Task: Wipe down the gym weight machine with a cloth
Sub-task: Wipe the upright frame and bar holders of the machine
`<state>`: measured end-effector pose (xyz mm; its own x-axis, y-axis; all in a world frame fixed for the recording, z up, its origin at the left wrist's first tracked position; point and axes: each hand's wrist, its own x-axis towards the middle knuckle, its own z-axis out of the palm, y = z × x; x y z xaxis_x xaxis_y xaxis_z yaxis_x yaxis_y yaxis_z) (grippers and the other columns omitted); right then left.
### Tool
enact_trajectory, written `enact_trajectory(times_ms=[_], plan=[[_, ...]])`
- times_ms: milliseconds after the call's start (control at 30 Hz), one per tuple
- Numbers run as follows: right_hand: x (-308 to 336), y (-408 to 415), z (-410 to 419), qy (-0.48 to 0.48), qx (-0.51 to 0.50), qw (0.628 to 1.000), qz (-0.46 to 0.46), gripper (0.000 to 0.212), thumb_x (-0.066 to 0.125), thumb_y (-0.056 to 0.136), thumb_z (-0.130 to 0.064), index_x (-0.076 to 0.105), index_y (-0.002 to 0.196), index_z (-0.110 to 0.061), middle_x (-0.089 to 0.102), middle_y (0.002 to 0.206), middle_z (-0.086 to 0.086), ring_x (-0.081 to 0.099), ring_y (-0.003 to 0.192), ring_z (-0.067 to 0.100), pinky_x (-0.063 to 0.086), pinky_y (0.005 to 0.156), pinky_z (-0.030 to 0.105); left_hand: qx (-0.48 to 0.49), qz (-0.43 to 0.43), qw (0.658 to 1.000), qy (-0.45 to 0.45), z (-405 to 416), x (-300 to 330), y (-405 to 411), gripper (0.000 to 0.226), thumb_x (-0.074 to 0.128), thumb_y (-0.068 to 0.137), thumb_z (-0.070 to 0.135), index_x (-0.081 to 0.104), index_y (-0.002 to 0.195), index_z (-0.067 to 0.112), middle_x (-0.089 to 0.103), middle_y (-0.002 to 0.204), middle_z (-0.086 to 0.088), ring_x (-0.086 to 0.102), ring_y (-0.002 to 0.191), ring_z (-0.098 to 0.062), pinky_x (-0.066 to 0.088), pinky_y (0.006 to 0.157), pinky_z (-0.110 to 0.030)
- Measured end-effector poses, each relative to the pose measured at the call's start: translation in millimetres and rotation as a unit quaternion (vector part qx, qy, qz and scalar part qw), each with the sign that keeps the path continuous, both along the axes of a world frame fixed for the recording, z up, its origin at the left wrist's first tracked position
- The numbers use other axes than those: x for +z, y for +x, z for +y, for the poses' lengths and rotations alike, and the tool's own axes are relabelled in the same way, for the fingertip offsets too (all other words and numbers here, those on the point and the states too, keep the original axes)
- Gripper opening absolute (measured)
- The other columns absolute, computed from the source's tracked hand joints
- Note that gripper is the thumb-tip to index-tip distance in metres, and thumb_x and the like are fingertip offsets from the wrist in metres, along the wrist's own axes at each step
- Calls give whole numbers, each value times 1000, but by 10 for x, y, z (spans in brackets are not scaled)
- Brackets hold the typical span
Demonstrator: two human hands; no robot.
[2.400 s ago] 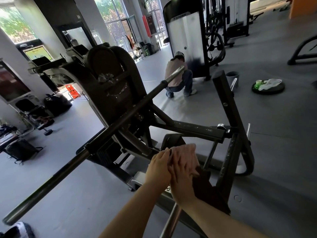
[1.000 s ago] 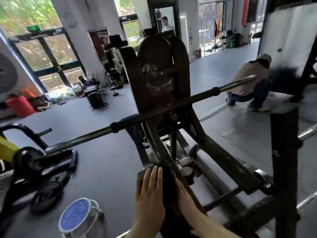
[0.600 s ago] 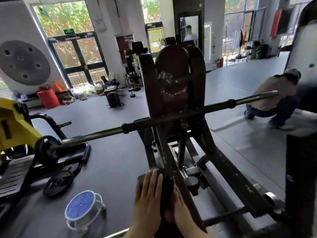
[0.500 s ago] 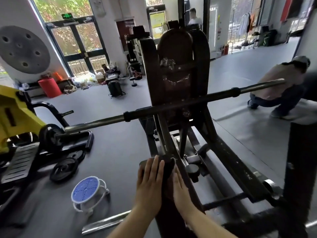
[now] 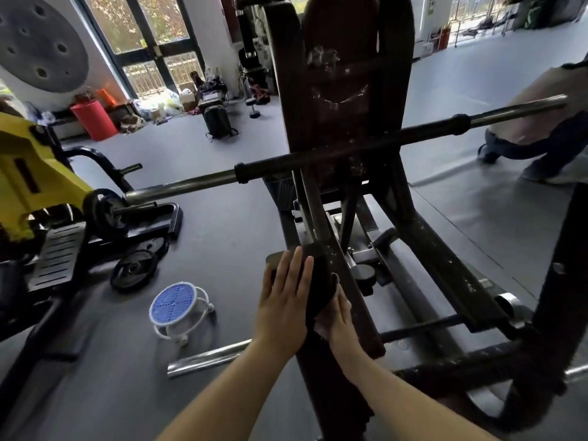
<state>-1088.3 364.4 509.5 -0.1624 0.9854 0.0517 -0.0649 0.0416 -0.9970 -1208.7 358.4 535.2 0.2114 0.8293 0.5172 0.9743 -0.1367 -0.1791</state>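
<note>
Both hands sandwich the dark cloth on the weight machine frame: left hand flat with straight fingers, right hand pressing opposite.

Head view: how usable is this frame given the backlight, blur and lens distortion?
Head view: bright windows backlight the scene, so the machine frame and dark cloth read nearly black, detail lost. Head view: wide-angle bending shows in the bowed bar; the crouching person at the right edge is soft. Both hands, left hand and right hand, are sharp and well lit.
</note>
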Motion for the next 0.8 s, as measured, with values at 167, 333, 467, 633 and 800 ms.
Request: enact_trajectory(times_ms=[167, 333, 467, 633, 800], plan=[[-150, -90, -50, 29, -40, 999, -8, 57, 36, 96, -49, 25, 148, -30, 28, 150, -9, 27, 141, 9, 31, 111, 34, 5, 15, 1000, 0, -35, -62, -17, 90, 48, 79, 24, -5, 151, 10, 13, 154, -17, -9, 146, -27, 0, 117, -46], [-631, -99, -88, -29, -53, 998, -16, 71, 39, 86, -72, 31, 144, -32, 33, 143, 6, 41, 130, 27, 40, 102, 59, 2, 35, 999, -28, -102, -98, -23, 108, 65, 70, 24, -6, 151, 12, -5, 158, -15, -12, 145, -29, 0, 116, -48], [-405, -199, -149, 10, -53, 998, -45, 73, 30, 91, -63, 6, 152, -31, 0, 160, -10, 0, 147, 10, 11, 117, 37, 2, 44, 999, -30, -109, -77, -36, 99, 56, 72, 23, -2, 151, 16, -10, 158, -13, -13, 145, -28, 0, 116, -48], [-833, -138, -185, -152, -89, 978, -108, 52, 27, 98, -47, 33, 145, -25, 31, 148, 23, 28, 137, 40, 23, 114, 48, 5, 76, 995, -70, -214, -162, -60, 96, 67, 70, 25, 14, 149, 10, -8, 157, -16, -12, 145, -29, 2, 117, -47], [-618, -302, -223, -74, -83, 993, -39, 84, 34, 88, -66, 0, 153, -25, 0, 160, 0, 2, 148, 18, 10, 117, 39, -27, 128, 985, -113, -400, -342, -171, 96, 73, 61, 18, 23, 143, 9, 11, 155, -12, 15, 142, -30, 11, 115, -44]])
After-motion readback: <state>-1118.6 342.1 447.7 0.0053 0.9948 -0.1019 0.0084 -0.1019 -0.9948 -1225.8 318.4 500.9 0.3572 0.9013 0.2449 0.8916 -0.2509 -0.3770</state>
